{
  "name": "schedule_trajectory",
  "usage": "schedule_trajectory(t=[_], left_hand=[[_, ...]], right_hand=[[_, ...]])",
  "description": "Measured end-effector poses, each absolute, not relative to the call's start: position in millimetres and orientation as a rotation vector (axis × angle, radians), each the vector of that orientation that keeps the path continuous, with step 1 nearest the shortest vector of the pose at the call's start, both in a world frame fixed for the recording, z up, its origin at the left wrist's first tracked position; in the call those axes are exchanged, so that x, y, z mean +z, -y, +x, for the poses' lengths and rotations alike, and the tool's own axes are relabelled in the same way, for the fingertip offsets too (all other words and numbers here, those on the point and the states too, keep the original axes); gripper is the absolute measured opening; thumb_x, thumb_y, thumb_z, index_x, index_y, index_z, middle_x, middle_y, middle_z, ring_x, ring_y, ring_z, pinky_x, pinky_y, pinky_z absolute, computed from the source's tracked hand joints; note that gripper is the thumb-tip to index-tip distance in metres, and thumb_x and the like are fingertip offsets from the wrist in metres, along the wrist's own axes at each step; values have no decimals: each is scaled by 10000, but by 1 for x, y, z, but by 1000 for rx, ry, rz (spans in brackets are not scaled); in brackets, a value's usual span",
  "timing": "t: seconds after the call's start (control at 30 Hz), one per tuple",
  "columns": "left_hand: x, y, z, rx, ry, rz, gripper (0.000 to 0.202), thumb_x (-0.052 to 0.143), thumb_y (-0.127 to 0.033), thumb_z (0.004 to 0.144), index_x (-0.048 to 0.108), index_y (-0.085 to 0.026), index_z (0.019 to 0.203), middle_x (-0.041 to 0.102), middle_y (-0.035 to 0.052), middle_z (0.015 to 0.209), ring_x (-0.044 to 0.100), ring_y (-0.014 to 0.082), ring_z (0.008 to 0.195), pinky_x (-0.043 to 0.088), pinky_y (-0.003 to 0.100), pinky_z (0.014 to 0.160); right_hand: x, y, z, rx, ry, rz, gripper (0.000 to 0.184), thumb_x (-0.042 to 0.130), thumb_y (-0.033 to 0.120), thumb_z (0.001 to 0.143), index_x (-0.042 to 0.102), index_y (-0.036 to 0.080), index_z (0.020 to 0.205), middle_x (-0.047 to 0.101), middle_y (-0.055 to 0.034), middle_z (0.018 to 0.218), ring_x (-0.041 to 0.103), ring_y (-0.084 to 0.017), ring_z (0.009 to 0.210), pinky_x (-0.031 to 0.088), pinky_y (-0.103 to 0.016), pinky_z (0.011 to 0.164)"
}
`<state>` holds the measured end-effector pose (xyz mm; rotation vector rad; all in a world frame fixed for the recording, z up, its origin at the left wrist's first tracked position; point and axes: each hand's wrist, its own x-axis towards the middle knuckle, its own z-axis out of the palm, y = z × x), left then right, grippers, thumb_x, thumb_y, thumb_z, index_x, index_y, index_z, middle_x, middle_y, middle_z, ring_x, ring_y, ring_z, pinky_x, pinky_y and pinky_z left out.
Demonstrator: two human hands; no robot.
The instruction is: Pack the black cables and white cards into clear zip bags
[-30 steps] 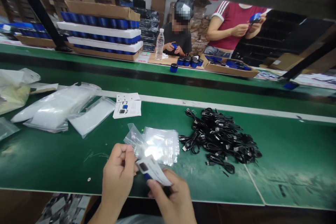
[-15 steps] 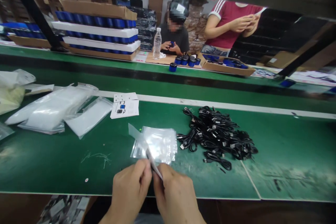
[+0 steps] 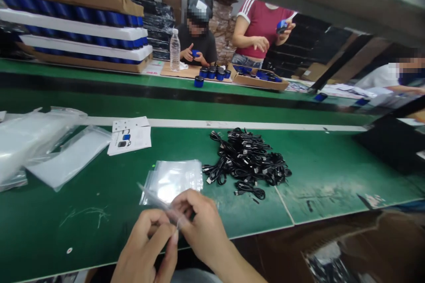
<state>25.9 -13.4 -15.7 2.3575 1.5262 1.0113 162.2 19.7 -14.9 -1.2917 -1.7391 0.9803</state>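
Both my hands hold one clear plastic bag (image 3: pixel 158 200) between them, above the near edge of the green bench. My left hand (image 3: pixel 149 243) pinches its near end, fingers curled. My right hand (image 3: pixel 201 223) grips the same end from the right, thumb against the plastic. Just beyond my fingers lies a fanned pile of clear zip bags (image 3: pixel 177 179). Right of that pile is a heap of black USB cables (image 3: pixel 249 157), with one coiled cable (image 3: pixel 250 189) at its near side. Whether anything is inside the held bag I cannot make out.
Printed leaflets (image 3: pixel 131 136) and packs of plastic bags (image 3: pixel 71 157) lie to the left. Across the bench, two people handle blue round items behind a water bottle (image 3: pixel 175 51) and an open carton (image 3: pixel 259 79). Stacked trays (image 3: pixel 86 31) stand back left.
My view has swung right, so the bench things sit further left. The bag has tilted leftward between my hands. The person in red now holds up a blue item.
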Motion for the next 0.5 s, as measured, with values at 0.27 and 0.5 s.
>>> schedule_trajectory(t=[0.27, 0.5], left_hand=[[-22, 3, 24, 895, -1534, 2212, 153, 420, -251, 874, 486, -246, 736, 575, -27, 753, 615, 104, 634, 477, 147, 579], [-23, -14, 34, 794, -1591, 2160, 217, 401, -250, 854, 443, -231, 642, 524, -54, 640, 557, 89, 528, 421, 166, 507]], right_hand=[[14, -19, 227, 549, 2174, -1595, 237, 641, 97, 786, 629, 176, 1008, 656, -62, 969, 609, -221, 883, 497, -333, 789], [-8, -20, 281, -194, 2226, -2075, 307, 497, -75, 724, 614, 100, 948, 643, -136, 782, 588, -311, 782, 511, -419, 654]])
